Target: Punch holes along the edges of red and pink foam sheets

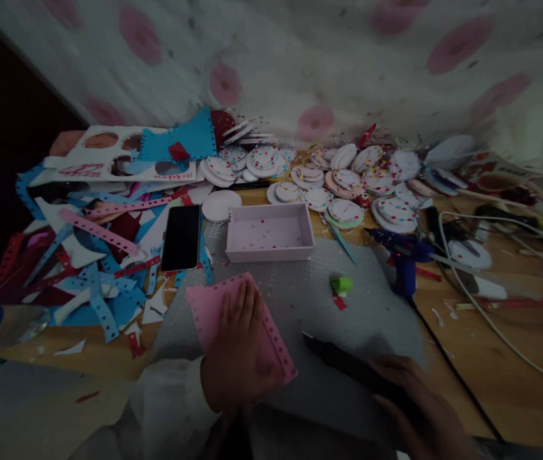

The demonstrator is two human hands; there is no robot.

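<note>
My left hand [237, 345] lies flat with its fingers stretched out on a pink sheet [207, 313] that has rows of dots along its edges. Beneath the sheet is a grey cutting mat [367, 319]. Low on the right, my right hand [412, 396] is wrapped around a black utility knife [343, 361]. Its blade points to the upper left, apart from the sheet. Just beyond the sheet stands an open pale pink box [270, 233] with small dots inside. A small green object [341, 283] rests on the mat by a red scrap.
Coloured paper strips and scraps [94, 287] are heaped on the left, next to a phone [181, 237]. Several decorated white discs [348, 179] line the back. At right lie a blue glue gun [403, 255] and loose cables [473, 306]. A teal stick [343, 244] lies near the box.
</note>
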